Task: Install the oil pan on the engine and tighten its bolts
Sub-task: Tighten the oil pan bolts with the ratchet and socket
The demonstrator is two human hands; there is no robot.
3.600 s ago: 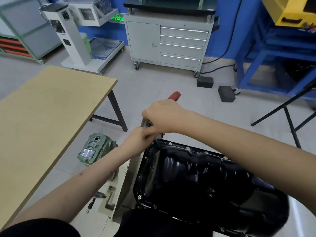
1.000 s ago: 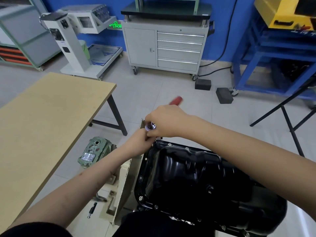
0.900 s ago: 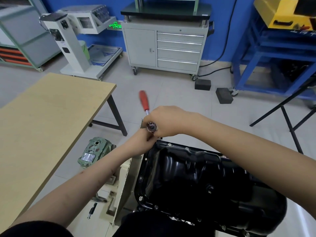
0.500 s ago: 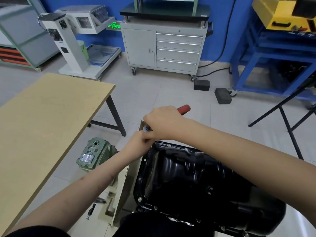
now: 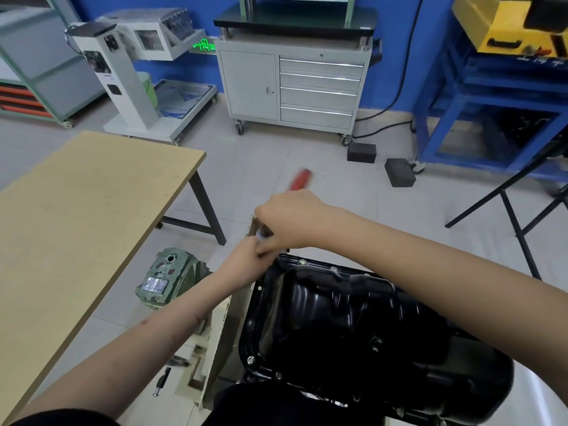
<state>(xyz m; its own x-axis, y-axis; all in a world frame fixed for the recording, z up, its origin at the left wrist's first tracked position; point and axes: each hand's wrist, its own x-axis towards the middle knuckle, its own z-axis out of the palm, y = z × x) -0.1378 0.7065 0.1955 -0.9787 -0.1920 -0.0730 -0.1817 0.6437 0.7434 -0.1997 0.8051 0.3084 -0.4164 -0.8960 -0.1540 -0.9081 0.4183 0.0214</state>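
A glossy black oil pan [image 5: 353,321] lies on the engine, its flange studded with small bolts [image 5: 302,261]. My right hand [image 5: 290,221] grips a ratchet wrench; its red handle [image 5: 300,179] sticks out blurred behind my knuckles, and its silver head [image 5: 262,233] sits over the pan's far left corner. My left hand [image 5: 246,256] reaches in from the left and holds the tool just under that head, its fingers mostly hidden by my right hand.
A wooden table [image 5: 76,229] runs along the left. A green gearbox [image 5: 167,276] and the cream engine stand [image 5: 215,333] sit below the pan's left side. A loose tool bit [image 5: 161,381] lies on the floor. A grey drawer cabinet [image 5: 295,87] and blue frame [image 5: 491,112] stand behind.
The red handle has swung back and forth around the corner bolt, from pointing right half a second ago to pointing up and away now. Both hands stay at the same corner.
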